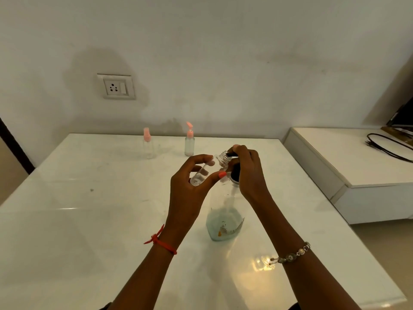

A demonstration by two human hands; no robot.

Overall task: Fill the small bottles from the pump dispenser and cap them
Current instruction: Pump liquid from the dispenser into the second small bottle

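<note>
My left hand [190, 182] holds a small clear uncapped bottle [202, 173] tilted, its threaded neck [223, 158] up against the black spout of the pump dispenser. My right hand [248, 171] rests on top of the black pump head [235, 170]. The dispenser [224, 218] is a tall clear bottle standing on the table, with a little pale blue liquid at its bottom. At the back of the table stand a clear bottle with a pink spray cap [148, 144] and a small bottle with a pink pump top [189, 140], which holds pale liquid.
The glossy white table [89, 220] meets a white wall with a socket plate [116, 86]. A lower white cabinet [357, 166] stands to the right, with a black cable [388, 147] on it.
</note>
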